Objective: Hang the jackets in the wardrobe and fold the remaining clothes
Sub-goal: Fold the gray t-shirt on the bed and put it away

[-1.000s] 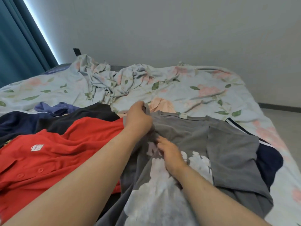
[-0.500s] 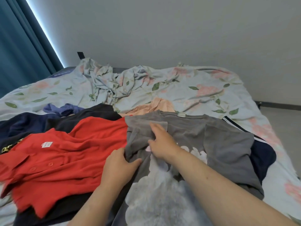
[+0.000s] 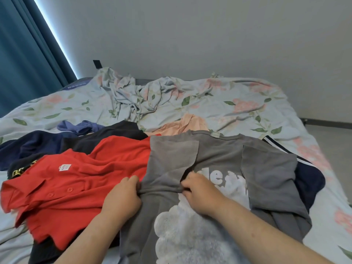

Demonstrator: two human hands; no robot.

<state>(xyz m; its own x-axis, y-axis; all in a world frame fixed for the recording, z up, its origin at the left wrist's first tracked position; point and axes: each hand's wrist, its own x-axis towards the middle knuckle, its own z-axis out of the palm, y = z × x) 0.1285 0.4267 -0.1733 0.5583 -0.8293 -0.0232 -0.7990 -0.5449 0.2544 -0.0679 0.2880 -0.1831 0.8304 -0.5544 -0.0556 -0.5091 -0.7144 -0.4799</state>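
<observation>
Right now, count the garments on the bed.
6 visible: grey T-shirt in both hands, red shirt left, black top, navy top, blue piece, peach piece behind. Navy fabric right may be another.

Your one head view, close over the bed (image 3: 238, 103)
You look forward and down with a wide angle; forearms enter from the lower edge, the wall (image 3: 190, 35) fills the upper frame.

Both hands slid down the grey T-shirt (image 3: 219, 161).
</observation>
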